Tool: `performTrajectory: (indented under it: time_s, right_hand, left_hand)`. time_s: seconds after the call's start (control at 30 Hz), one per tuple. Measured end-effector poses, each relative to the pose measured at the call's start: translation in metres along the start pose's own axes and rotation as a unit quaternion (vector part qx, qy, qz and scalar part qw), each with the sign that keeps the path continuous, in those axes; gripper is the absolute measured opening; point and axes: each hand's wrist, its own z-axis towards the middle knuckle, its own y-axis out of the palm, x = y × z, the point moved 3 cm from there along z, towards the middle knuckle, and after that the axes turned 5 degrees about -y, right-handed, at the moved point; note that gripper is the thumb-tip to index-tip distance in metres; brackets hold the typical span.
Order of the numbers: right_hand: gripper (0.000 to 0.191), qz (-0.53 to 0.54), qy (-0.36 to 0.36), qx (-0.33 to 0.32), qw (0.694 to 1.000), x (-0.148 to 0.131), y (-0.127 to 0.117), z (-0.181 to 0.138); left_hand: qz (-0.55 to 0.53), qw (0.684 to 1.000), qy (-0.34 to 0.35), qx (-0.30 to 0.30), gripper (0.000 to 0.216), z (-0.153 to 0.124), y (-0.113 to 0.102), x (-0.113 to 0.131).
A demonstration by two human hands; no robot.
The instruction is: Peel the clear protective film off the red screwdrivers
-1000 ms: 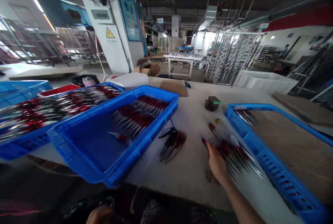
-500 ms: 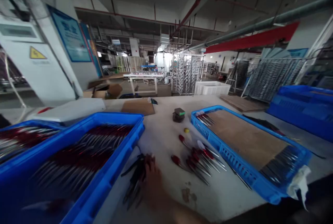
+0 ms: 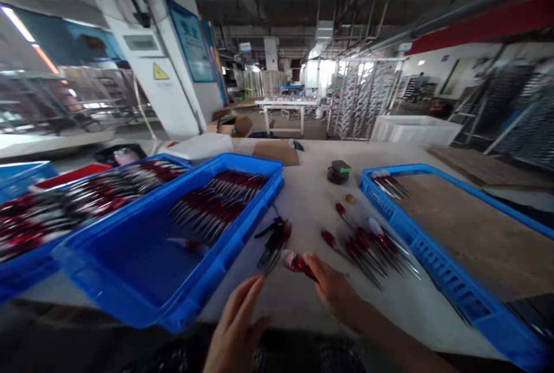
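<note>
My right hand (image 3: 332,285) grips a glossy red part with a whitish, clear-looking end (image 3: 296,261), held above the table. My left hand (image 3: 237,322) is to its left at the table's front edge, fingers stretched out and holding nothing that I can see. Just beyond my hands lies a black-handled tool (image 3: 275,237) beside red-and-silver pieces; its exact kind is unclear. A loose pile of long, pointed red-and-silver parts (image 3: 367,249) lies right of my right hand. On the left, a blue crate (image 3: 173,309) contains rows of similar parts and one loose piece.
A blue perforated tray (image 3: 450,280) on the right holds a brown board and a few parts. Farther left stands another crate full of parts (image 3: 99,194). A small dark object with a green top (image 3: 338,172) and a yellow piece (image 3: 350,198) sit mid-table.
My right hand has left the black-handled tool and now holds a red part to its right. My left hand has come into view. The camera has turned left.
</note>
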Motion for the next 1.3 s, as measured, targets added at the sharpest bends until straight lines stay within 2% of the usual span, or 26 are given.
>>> performTrajectory:
  time_s: [0.1,0.13,0.17,0.23,0.33,0.4,0.5,0.63,0.73,0.87,0.93,0.97,1.03,1.07,1.13,1.2,1.23,1.3]
  right_hand:
    - [0.063,-0.019,-0.081,-0.052,0.995,-0.012,-0.011,-0.024]
    - [0.060,-0.033,-0.090,-0.061,0.993,-0.012,-0.013,-0.031]
    - [0.058,-0.045,-0.079,-0.064,0.994,-0.010,-0.014,-0.038]
    - [0.056,-0.055,-0.012,-0.063,0.996,0.001,-0.014,-0.051]
    - [0.052,-0.034,0.075,-0.068,0.994,0.016,-0.008,-0.066]
    - [0.045,-0.021,0.090,-0.068,0.993,0.018,-0.003,-0.070]
    - [0.043,0.026,0.132,-0.041,0.990,0.013,0.001,-0.067]
    - [0.039,0.053,0.162,-0.013,0.985,0.005,0.004,-0.059]
    - [0.037,-0.010,0.129,0.010,0.992,0.003,0.004,-0.060]
    - [0.035,-0.115,0.028,0.055,0.991,0.001,0.005,-0.069]
    - [0.036,-0.132,0.015,0.059,0.989,0.003,0.006,-0.073]
    - [0.037,-0.121,0.031,0.054,0.991,0.005,0.007,-0.075]
    - [0.040,-0.049,0.099,0.046,0.993,0.012,0.008,-0.076]
    - [0.041,0.025,0.142,0.046,0.988,0.014,0.009,-0.076]
    - [0.042,0.207,0.217,0.039,0.953,0.017,0.015,-0.074]
    - [0.046,0.352,0.257,0.024,0.900,0.015,0.023,-0.072]
    - [0.050,0.389,0.270,0.018,0.881,0.013,0.026,-0.071]
    - [0.054,0.374,0.291,0.041,0.880,0.014,0.030,-0.072]
  left_hand:
    - [0.055,0.986,0.093,-0.128,0.061,0.021,0.031,0.015]
    - [0.076,0.974,0.100,-0.190,0.060,0.029,0.045,0.016]
    - [0.087,0.963,0.099,-0.237,0.056,0.035,0.059,0.015]
    - [0.095,0.945,0.094,-0.298,0.045,0.040,0.080,0.013]
    - [0.100,0.940,0.094,-0.313,0.043,0.035,0.093,0.012]
    - [0.113,0.941,0.084,-0.307,0.037,0.030,0.093,0.012]
    - [0.122,0.954,0.061,-0.268,0.017,0.030,0.085,0.012]
    - [0.128,0.961,0.052,-0.240,0.011,0.036,0.078,0.012]
    - [0.141,0.960,0.043,-0.240,0.013,0.038,0.077,0.011]
    - [0.155,0.951,0.017,-0.265,0.013,0.037,0.080,0.012]
    - [0.171,0.946,0.026,-0.274,0.014,0.035,0.083,0.012]
    - [0.177,0.945,0.037,-0.272,0.012,0.034,0.085,0.011]
    - [0.175,0.949,0.067,-0.253,0.006,0.029,0.088,0.008]
    - [0.167,0.954,0.085,-0.236,0.005,0.027,0.088,0.007]
    - [0.139,0.965,0.115,-0.189,0.006,0.023,0.086,0.006]
    - [0.097,0.978,0.133,-0.129,0.014,0.020,0.081,0.007]
    - [0.071,0.983,0.135,-0.099,0.018,0.018,0.079,0.008]
    - [0.019,0.992,0.118,-0.044,0.015,0.016,0.074,0.010]
